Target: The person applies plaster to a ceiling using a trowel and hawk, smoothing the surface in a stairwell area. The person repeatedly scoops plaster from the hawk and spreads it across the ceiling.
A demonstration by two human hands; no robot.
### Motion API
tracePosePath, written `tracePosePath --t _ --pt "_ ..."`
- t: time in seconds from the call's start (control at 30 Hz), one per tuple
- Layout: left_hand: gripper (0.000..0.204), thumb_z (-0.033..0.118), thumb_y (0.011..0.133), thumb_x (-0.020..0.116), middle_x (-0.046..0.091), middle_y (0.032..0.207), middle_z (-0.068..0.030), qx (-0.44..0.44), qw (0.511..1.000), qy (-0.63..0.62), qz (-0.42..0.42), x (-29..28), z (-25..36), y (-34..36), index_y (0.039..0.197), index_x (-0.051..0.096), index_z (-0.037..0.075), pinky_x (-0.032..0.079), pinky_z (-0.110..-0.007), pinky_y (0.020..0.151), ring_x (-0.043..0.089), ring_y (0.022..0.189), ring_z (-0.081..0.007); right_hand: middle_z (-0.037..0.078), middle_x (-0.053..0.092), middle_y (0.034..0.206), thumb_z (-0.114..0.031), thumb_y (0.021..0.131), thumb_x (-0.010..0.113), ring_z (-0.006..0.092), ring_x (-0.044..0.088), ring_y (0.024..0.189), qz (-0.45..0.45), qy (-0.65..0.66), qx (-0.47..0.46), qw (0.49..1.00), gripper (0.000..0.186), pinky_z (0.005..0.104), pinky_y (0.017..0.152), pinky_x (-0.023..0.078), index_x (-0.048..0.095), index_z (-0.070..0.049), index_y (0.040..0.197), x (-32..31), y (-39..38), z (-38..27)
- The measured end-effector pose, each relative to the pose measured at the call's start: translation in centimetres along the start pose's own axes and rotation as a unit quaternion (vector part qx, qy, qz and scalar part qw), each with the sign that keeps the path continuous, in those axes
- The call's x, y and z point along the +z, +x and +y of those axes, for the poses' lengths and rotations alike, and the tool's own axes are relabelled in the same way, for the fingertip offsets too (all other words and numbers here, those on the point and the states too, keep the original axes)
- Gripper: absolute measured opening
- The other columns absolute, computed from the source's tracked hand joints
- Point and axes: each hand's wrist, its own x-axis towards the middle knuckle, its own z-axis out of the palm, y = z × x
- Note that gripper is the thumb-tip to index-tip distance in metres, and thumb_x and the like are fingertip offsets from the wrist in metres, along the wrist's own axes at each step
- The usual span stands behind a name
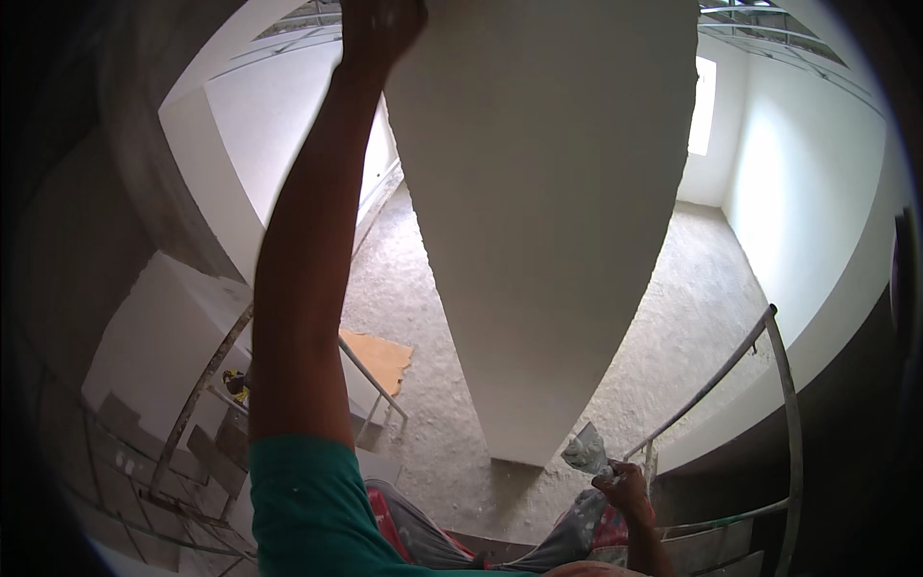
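From my remote station I view a broad pale column (538, 240) at the centre, tapering downward in the fisheye view, its side edges rough. Behind it a dusty grey floor (399, 274) runs toward a white wall (808, 163) at far right. Metal railings stand on both near sides, the right railing (792, 423) and the left railing (197, 389). The left arm (308, 260), in a teal sleeve (306, 500), rises across the left of the scene. Grey-and-red trousers (567, 539) show at the near edge, and a tan sheet (382, 362) lies beyond the left railing.

The left hand (383, 27) is raised at the column's upper left edge; it is cropped, so I cannot tell its grip or whether it touches the column. The right hand (630, 486), low at near right, is closed around the handle of a putty knife (588, 444). The blade points leftward and away from that hand, beside the column's lower right edge in view, and carries grey-white paste (575, 456).
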Motion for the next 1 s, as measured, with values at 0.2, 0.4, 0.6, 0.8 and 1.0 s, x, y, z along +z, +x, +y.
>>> tracePosePath --t 0.2,0.4,0.6,0.8,1.0 --pt "0.058 0.000 0.084 0.049 0.042 0.144 -0.0126 -0.003 0.997 0.064 -0.032 2.4 -1.0 6.8 0.140 0.041 0.014 0.030 -0.060 0.104 0.040 0.132 -0.0321 0.020 0.068 0.084 -0.030 0.059 0.082 0.0290 0.066 0.080 -0.100 0.010 0.061 0.993 0.057 0.0358 0.077 0.051 0.068 0.001 0.104 -1.6 -2.0 -1.4" --pt "0.058 0.001 0.084 0.051 0.042 0.143 -0.0143 -0.014 0.993 0.048 -0.110 1.9 1.1 0.8 0.140 0.041 0.012 0.026 -0.061 0.106 0.039 0.132 -0.0348 0.019 0.068 0.083 -0.024 0.059 0.083 0.0289 0.067 0.081 -0.048 0.011 -0.006 0.999 0.053 0.0361 0.078 0.051 0.068 0.006 0.100 -1.3 -1.9 -0.5" --pt "0.077 0.001 0.063 0.063 0.043 0.141 -0.0097 -0.025 0.992 0.028 -0.119 3.0 7.1 -18.1 0.135 0.048 0.021 0.029 -0.065 0.095 0.037 0.129 -0.0385 0.014 0.065 0.090 -0.011 0.055 0.084 0.0250 0.063 0.088 -0.008 0.034 -0.026 0.999 0.039 0.0345 0.080 0.049 0.065 0.003 0.086 -0.3 -1.7 2.8" --pt "0.075 -0.006 0.067 0.055 0.038 0.146 -0.0136 -0.102 0.972 -0.031 -0.208 3.4 12.9 -35.7 0.138 0.045 0.016 0.015 -0.063 0.107 0.027 0.136 -0.0420 0.014 0.066 0.092 -0.012 0.057 0.082 0.0221 0.063 0.087 -0.056 0.040 -0.020 0.997 0.040 0.0335 0.077 0.050 0.065 0.003 0.091 -0.2 -1.4 3.8" --pt "0.071 -0.001 0.072 0.058 0.038 0.146 -0.0080 -0.123 0.934 -0.079 -0.325 0.5 16.0 -41.8 0.138 0.045 0.020 0.012 -0.065 0.106 0.027 0.137 -0.0407 0.012 0.066 0.090 -0.014 0.059 0.080 0.0242 0.063 0.083 -0.048 -0.019 -0.084 0.995 0.039 0.0345 0.074 0.050 0.065 0.001 0.091 -2.5 -1.8 2.2"
